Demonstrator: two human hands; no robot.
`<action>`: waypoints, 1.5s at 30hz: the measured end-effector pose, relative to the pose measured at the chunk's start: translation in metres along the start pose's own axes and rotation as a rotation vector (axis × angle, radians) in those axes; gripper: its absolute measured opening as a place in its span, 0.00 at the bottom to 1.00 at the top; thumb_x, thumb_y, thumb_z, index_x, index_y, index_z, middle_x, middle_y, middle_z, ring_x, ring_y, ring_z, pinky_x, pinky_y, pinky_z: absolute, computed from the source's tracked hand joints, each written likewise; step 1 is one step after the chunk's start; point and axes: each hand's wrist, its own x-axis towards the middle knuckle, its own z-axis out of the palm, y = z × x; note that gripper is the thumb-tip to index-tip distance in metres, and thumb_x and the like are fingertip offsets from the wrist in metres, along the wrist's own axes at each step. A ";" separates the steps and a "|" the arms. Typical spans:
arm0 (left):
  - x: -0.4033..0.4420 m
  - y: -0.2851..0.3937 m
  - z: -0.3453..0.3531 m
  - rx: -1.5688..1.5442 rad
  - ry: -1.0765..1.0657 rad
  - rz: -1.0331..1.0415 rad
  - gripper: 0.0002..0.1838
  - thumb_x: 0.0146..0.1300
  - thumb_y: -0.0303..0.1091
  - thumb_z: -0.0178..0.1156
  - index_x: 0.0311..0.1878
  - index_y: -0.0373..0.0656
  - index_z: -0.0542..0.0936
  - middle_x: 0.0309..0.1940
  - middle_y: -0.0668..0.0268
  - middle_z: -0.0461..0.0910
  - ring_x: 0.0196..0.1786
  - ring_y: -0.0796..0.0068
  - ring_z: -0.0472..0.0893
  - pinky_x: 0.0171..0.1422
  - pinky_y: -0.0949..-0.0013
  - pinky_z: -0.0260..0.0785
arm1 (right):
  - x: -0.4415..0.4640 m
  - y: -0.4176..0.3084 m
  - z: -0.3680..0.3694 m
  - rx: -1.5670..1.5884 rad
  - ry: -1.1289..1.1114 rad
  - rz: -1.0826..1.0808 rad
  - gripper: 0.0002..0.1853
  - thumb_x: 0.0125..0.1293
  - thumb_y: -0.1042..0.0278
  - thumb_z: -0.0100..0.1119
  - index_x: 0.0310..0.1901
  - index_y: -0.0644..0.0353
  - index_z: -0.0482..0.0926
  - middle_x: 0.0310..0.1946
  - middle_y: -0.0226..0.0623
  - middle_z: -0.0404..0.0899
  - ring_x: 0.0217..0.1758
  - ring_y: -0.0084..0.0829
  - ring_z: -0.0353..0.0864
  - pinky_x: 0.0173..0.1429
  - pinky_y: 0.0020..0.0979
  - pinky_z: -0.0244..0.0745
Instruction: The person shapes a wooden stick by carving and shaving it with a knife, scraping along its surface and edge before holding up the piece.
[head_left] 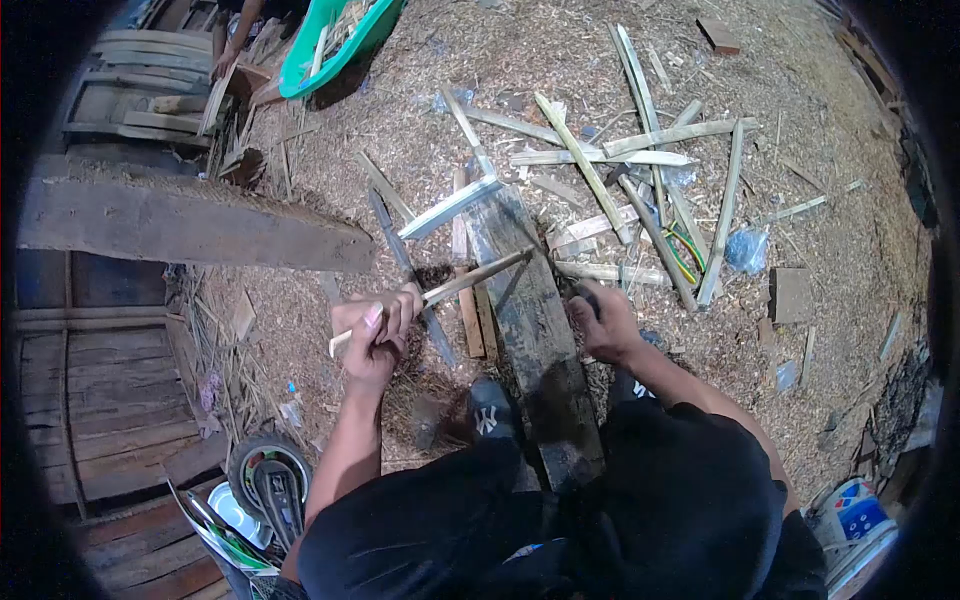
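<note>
We see a floor (850,260) covered w/ shavings & debris — plank wall (120,410) lower left, thick beam (200,225) above it. Green tub (375,35) up top, small wheel (270,475) near the bottom left — light fairly bright mid-floor, edges dark.

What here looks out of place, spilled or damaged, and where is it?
To the right of the plank, wood strips lie crossed at random on the shavings; this looks untidy, though perhaps normal here. Crumpled bluish plastic beside them looks like stray rubbish. The plank's surface looks stained and worn.
</note>
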 end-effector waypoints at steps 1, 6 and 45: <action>0.000 0.001 0.002 0.032 -0.008 0.010 0.27 0.73 0.38 0.49 0.16 0.48 0.53 0.11 0.71 0.50 0.18 0.74 0.51 0.37 0.61 0.54 | 0.001 -0.003 -0.002 0.052 0.071 -0.156 0.28 0.76 0.42 0.55 0.40 0.68 0.82 0.27 0.52 0.83 0.34 0.56 0.84 0.40 0.46 0.77; 0.001 -0.001 0.002 0.005 0.000 0.018 0.28 0.73 0.40 0.50 0.16 0.47 0.52 0.11 0.71 0.50 0.17 0.74 0.50 0.36 0.61 0.54 | 0.004 0.046 0.033 -0.183 -0.082 0.183 0.32 0.77 0.39 0.52 0.37 0.70 0.81 0.26 0.58 0.81 0.32 0.58 0.81 0.42 0.54 0.74; -0.002 -0.001 0.003 0.026 0.000 0.018 0.28 0.73 0.40 0.51 0.15 0.47 0.54 0.11 0.70 0.51 0.17 0.73 0.52 0.34 0.61 0.53 | 0.002 0.071 0.046 -0.080 0.005 0.056 0.35 0.79 0.36 0.45 0.32 0.66 0.78 0.19 0.46 0.75 0.25 0.41 0.77 0.33 0.43 0.71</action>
